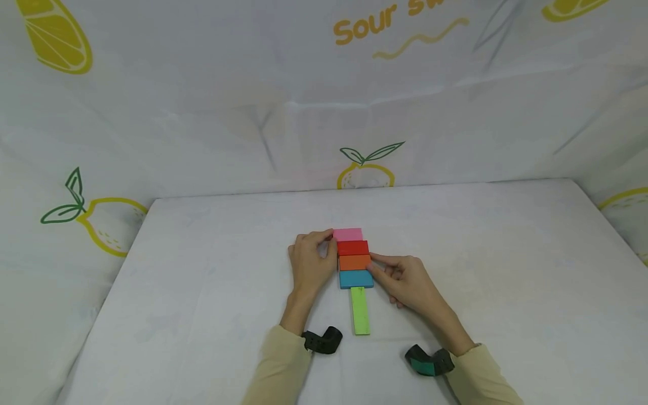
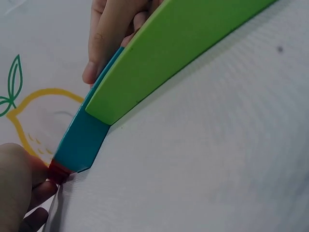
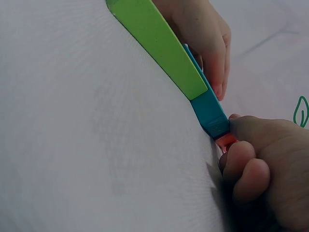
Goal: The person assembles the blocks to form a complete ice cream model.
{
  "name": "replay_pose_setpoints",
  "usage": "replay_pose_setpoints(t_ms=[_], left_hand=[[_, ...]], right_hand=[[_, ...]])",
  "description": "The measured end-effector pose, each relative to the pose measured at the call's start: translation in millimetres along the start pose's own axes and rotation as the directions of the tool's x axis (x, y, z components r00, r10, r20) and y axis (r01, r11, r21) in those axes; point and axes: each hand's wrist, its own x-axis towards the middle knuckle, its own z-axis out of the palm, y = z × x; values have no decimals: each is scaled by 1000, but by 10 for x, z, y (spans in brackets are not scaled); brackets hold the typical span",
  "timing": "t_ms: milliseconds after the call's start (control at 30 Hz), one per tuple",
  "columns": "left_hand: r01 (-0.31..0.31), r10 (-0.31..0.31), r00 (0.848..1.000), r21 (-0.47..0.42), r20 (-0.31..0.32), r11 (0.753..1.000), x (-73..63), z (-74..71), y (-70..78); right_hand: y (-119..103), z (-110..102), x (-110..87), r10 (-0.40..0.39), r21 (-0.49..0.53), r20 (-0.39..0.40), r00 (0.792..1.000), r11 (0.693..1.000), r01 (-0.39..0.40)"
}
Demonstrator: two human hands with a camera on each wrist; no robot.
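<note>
Several flat coloured blocks lie in a column on the white table: a pink block [image 1: 347,234] at the far end, then a red block [image 1: 352,248], an orange block [image 1: 354,262] and a blue block [image 1: 356,279]. Below the blue one a long light green block [image 1: 360,311] points towards the person, its end against the blue block. The left hand [image 1: 311,263] touches the column's left side, index fingertip by the pink block and thumb by the red. At the right side, the right hand [image 1: 410,281] touches with index finger by the red block and thumb by the orange.
A white cloth covers the table [image 1: 202,315]. Behind it hangs a white curtain [image 1: 228,140] with lemon prints. Dark wrist-worn devices, one on the left wrist [image 1: 323,340] and one on the right [image 1: 429,361], sit near the tan sleeves.
</note>
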Motion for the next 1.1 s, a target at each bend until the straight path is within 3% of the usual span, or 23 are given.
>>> replay_pose_setpoints(t_ms=[667,1100], left_hand=[[38,-38,999,12,12,999,7,32,-1],[26,-26,1000,3,5,1000,-2,24,14]], right_hand=[[4,7,1,-1,2,-7,1000,1000,1],[4,6,-1,0,15,-6,1000,1000,0]])
